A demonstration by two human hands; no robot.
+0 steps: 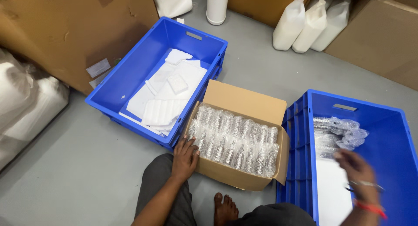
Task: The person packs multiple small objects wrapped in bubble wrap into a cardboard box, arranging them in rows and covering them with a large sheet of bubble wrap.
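My left hand [184, 158] rests fingers spread on the cardboard box [244, 105] rim at nine o'clock; my blurred right hand [358, 171], grip unclear, hovers over the right blue crate [300, 139], wrapped items [342, 131] at twelve o'clock.

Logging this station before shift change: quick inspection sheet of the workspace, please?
Surface: grey floor; the person sits on it, one bare foot showing.
Job's things: open cardboard box packed with rows of bubble-wrapped items; right blue crate holds a few wrapped items and a white sheet.
Clutter: left blue crate with white foam pieces.
Grippers: left hand rests on the box's near corner; right hand blurred over the right crate, grip unclear.
Cables: nothing seen.
Surroundings: white jugs, white bottle, large cartons, white sacks at left.
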